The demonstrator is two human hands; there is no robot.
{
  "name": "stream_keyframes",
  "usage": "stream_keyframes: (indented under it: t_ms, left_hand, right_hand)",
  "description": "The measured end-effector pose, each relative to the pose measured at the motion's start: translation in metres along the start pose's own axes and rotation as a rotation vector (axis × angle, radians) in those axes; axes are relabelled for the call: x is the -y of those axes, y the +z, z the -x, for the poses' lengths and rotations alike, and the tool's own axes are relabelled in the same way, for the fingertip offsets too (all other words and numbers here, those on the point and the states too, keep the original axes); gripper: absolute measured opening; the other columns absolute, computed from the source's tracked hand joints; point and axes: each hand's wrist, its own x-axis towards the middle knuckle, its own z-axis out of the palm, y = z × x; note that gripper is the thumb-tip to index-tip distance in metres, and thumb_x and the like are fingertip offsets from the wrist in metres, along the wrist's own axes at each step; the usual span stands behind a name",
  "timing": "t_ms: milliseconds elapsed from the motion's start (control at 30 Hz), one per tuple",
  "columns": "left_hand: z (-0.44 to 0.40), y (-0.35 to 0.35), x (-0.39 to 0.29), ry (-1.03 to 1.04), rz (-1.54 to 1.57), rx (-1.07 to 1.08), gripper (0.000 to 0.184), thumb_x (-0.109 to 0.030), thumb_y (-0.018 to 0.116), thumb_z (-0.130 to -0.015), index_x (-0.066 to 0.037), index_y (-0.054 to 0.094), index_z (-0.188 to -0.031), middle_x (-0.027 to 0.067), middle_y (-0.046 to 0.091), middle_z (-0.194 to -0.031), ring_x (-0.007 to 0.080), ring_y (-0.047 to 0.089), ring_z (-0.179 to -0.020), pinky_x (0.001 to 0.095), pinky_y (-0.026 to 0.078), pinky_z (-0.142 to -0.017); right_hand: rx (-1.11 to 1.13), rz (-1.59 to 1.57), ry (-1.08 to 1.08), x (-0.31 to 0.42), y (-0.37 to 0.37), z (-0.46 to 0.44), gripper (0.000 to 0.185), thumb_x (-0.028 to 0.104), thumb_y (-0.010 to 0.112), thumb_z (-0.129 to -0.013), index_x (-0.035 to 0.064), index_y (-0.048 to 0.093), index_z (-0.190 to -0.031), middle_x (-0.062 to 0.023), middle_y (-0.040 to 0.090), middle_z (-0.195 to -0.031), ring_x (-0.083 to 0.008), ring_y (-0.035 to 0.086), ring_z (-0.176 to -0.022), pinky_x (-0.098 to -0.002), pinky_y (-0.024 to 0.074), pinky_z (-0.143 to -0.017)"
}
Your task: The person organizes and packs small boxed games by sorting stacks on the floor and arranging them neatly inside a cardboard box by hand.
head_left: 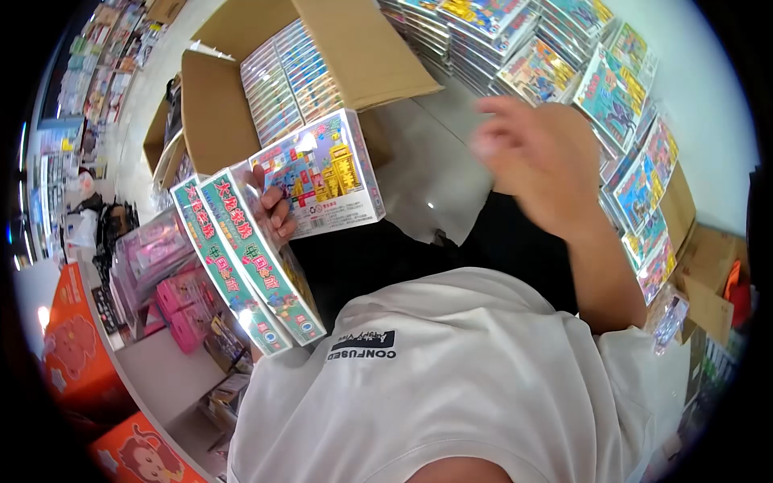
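Observation:
On the left, my left hand [276, 211] is wrapped around two shrink-wrapped board game boxes [256, 258] held on edge, their green spines with red and white lettering facing up. Its fingertips curl over the far side of the pair. Just past them, a third board game box [330, 173] shows its printed back with gold buildings and touches my fingers; whether it is gripped too, I cannot tell. My right hand [531, 157] is raised at the right, blurred by motion, with fingers stretched out and nothing visible in them. It is nearest the stacked boxes.
An open cardboard carton [213, 105] ahead holds rows of packed boxes, one flap folded outward. Stacks of board games [616, 97] line the wall on the right. Pink packages [181, 306] and orange cartons [76, 338] stand at the left. Another cardboard box [708, 270] sits far right.

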Motion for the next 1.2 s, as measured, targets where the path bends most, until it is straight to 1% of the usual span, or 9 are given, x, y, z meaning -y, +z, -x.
stream_keyframes:
  t_ms: [100,167,300,433,600,733,800,967,1200]
  left_hand:
    - [0.01,-0.001,0.002,0.039,0.023,0.012,0.08,-0.035,0.072,-0.097,-0.018,0.032,-0.163,0.009,0.057,-0.121,0.0254,0.057,-0.104,0.0443,0.048,-0.089]
    - [0.009,0.003,0.006,0.082,0.066,0.062,0.08,-0.035,0.073,-0.097,-0.015,0.032,-0.163,0.0114,0.059,-0.12,0.0266,0.059,-0.103,0.045,0.05,-0.09]
    - [0.02,0.019,0.028,0.308,0.09,-0.019,0.071,-0.042,0.065,-0.1,-0.007,0.041,-0.157,0.0177,0.06,-0.135,0.0321,0.062,-0.117,0.0502,0.055,-0.096]
    - [0.039,0.014,0.045,0.621,-0.056,-0.334,0.063,-0.045,0.041,-0.108,-0.001,0.048,-0.152,0.0207,0.06,-0.147,0.032,0.064,-0.129,0.0485,0.052,-0.108]
    - [0.032,0.059,0.053,0.538,0.051,-0.438,0.061,-0.037,0.053,-0.105,0.003,0.046,-0.151,0.0228,0.062,-0.144,0.0319,0.068,-0.124,0.047,0.056,-0.105]
    - [0.003,0.07,0.065,0.466,-0.1,-0.609,0.059,-0.031,0.064,-0.1,0.005,0.049,-0.145,0.0226,0.068,-0.132,0.0299,0.073,-0.113,0.0438,0.06,-0.099]
    - [-0.013,0.063,0.07,0.445,-0.337,-0.601,0.055,-0.032,0.065,-0.101,0.003,0.053,-0.141,0.0186,0.07,-0.128,0.0271,0.074,-0.111,0.0428,0.061,-0.096]
    - [-0.043,0.061,0.092,0.409,-0.21,-0.57,0.061,-0.048,0.043,-0.11,-0.002,0.046,-0.15,0.0188,0.064,-0.139,0.0301,0.068,-0.122,0.0444,0.057,-0.103]
    - [-0.04,0.058,0.103,0.383,-0.258,-0.5,0.072,-0.057,0.04,-0.109,-0.003,0.039,-0.157,0.0194,0.058,-0.148,0.0313,0.064,-0.129,0.0474,0.055,-0.105]
  right_hand:
    - [0.376,-0.088,0.234,0.008,0.083,-0.044,0.081,0.056,0.067,-0.098,-0.0019,0.046,-0.149,-0.0158,0.066,-0.129,-0.0217,0.06,-0.124,-0.0379,0.0501,-0.101]
    - [0.502,-0.312,0.294,0.0,0.133,-0.065,0.077,0.049,0.072,-0.096,-0.0083,0.049,-0.142,-0.0199,0.067,-0.125,-0.0219,0.067,-0.112,-0.0377,0.0564,-0.09]
    - [0.446,-0.62,0.204,-0.01,0.184,-0.067,0.057,0.03,0.075,-0.097,-0.0061,0.054,-0.137,-0.0161,0.069,-0.124,-0.0218,0.069,-0.11,-0.036,0.0556,-0.095]
    - [0.214,-0.502,0.073,0.0,0.156,-0.052,0.041,0.016,0.069,-0.101,-0.0016,0.056,-0.136,-0.0108,0.069,-0.121,-0.0179,0.067,-0.111,-0.0347,0.0536,-0.098]
    - [-0.44,-0.407,-0.155,0.048,0.071,-0.021,0.051,0.009,0.073,-0.097,-0.0012,0.048,-0.141,-0.0112,0.067,-0.12,-0.0171,0.067,-0.108,-0.0339,0.055,-0.096]
    - [-0.657,0.051,-0.68,0.039,0.045,0.001,0.036,0.007,0.071,-0.097,-0.0037,0.058,-0.129,-0.0132,0.069,-0.115,-0.0205,0.068,-0.098,-0.036,0.0566,-0.089]
    - [-0.559,0.267,-0.813,0.04,0.047,0.015,0.035,0.012,0.077,-0.088,0.0056,0.066,-0.121,-0.0117,0.069,-0.119,-0.0234,0.067,-0.101,-0.0371,0.0563,-0.088]
    - [-0.182,0.697,-1.06,0.023,0.076,0.039,0.035,0.013,0.085,-0.075,0.0207,0.078,-0.109,-0.0055,0.068,-0.131,-0.0283,0.062,-0.118,-0.039,0.0554,-0.092]
    - [0.012,0.27,-0.617,0.011,0.058,0.061,0.062,0.002,0.07,-0.084,0.0099,0.055,-0.143,-0.0197,0.047,-0.154,-0.0353,0.051,-0.136,-0.051,0.0435,-0.11]
